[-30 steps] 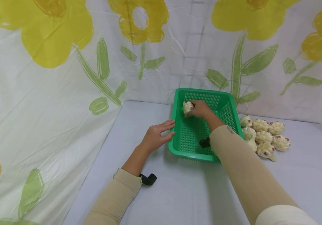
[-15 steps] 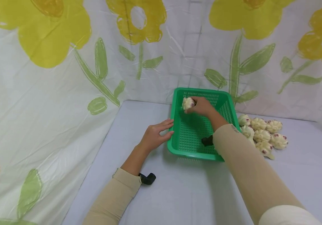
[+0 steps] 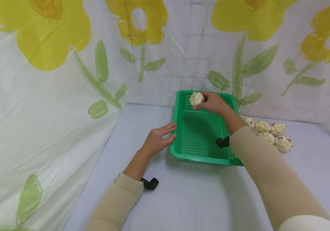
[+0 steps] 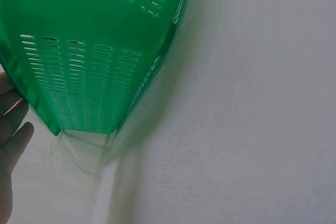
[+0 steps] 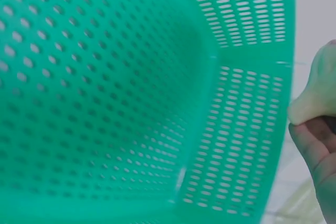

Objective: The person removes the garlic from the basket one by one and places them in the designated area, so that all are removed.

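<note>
My right hand [image 3: 213, 103] holds a cream-coloured garlic bulb [image 3: 196, 98] with purple patches, over the far end of a green plastic basket [image 3: 201, 159]. In the right wrist view, fingertips [image 5: 315, 148] pinch the pale bulb [image 5: 321, 85] beside the rim of the perforated basket [image 5: 283, 72]. My left hand [image 3: 157, 138] has its fingers extended against the basket's left rim. The left wrist view shows part of that hand [image 4: 11, 129] at the edge of the basket wall [image 4: 84, 24]. No bulb shows on the visible basket floor.
Several garlic bulbs [image 3: 268, 128] lie grouped on the table [image 3: 182, 199] right of the basket, partly hidden by the right sleeve [image 3: 263, 157]. A white curtain [image 3: 153, 77] printed with yellow flowers hangs behind and along the left.
My right hand has lifted the garlic bulb from inside the basket towards its far rim. The left hand stays against the left rim, and the view has shifted slightly.
</note>
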A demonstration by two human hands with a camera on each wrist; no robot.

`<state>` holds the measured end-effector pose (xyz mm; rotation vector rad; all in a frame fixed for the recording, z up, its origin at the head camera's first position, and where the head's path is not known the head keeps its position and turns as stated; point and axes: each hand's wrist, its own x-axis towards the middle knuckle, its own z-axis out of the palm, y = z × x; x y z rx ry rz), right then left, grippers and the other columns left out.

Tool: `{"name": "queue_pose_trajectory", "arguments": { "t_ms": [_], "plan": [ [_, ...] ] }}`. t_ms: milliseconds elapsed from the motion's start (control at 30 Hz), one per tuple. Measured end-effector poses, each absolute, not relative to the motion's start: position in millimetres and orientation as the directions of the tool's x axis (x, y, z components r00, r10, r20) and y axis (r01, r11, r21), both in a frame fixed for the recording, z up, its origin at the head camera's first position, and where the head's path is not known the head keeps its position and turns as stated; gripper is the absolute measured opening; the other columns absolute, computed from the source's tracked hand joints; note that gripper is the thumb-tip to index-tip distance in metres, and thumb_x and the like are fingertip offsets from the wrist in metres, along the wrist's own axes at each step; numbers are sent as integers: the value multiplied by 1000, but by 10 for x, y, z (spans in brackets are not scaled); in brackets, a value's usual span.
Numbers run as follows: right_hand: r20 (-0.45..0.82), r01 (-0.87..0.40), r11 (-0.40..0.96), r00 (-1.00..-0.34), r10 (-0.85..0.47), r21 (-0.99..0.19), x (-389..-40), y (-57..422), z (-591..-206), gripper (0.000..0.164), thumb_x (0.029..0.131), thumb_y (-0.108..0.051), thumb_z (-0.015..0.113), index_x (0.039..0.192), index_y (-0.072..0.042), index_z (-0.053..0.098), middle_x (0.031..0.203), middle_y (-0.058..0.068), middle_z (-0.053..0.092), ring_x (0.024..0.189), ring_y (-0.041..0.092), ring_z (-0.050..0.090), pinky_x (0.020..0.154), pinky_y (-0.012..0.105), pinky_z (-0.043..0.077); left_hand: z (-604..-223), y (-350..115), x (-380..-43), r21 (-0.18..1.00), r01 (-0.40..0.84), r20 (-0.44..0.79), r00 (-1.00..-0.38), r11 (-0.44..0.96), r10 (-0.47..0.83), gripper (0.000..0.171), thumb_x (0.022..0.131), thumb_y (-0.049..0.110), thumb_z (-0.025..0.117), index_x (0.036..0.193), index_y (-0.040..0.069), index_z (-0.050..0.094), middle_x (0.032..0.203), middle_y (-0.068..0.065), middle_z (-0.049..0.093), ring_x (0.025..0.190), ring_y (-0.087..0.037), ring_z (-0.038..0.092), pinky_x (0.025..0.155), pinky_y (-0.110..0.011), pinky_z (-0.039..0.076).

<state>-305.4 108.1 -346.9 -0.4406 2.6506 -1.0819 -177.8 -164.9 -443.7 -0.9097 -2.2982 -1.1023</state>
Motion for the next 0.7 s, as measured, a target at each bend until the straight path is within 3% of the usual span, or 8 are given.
{"name": "queue_pose_trajectory", "arguments": {
  "t_ms": [267, 500, 700],
  "plan": [
    [-9, -238, 627, -931, -365, -742, -2886, 1245, -3209, 82, 81, -37, 81, 150, -16, 42, 142, 11, 53, 128, 28, 51, 98, 48, 48, -4447, -1651, -1779, 509, 714, 622, -691, 480, 369, 37, 87, 17, 74, 120, 0, 70, 129, -5, 66, 124, -18, 60, 96, -33, 53],
    [-2, -222, 583, -933, -359, -782, -2689, 1482, -3040, 85, 84, -32, 79, 154, -17, 34, 149, 11, 45, 134, 29, 47, 98, 46, 49, -4442, -1654, -1772, 520, 711, 619, -696, 474, 364, 37, 88, 17, 74, 120, 1, 70, 129, -5, 66, 125, -17, 59, 97, -33, 53],
    [23, -224, 597, -945, -325, -770, -2510, 1758, -2921, 84, 83, -34, 80, 154, -19, 36, 148, 11, 46, 134, 29, 49, 93, 35, 53, -4444, -1647, -1772, 517, 711, 616, -696, 477, 369, 37, 88, 17, 73, 121, 0, 70, 130, -5, 66, 124, -16, 60, 96, -34, 53]
  ]
}}
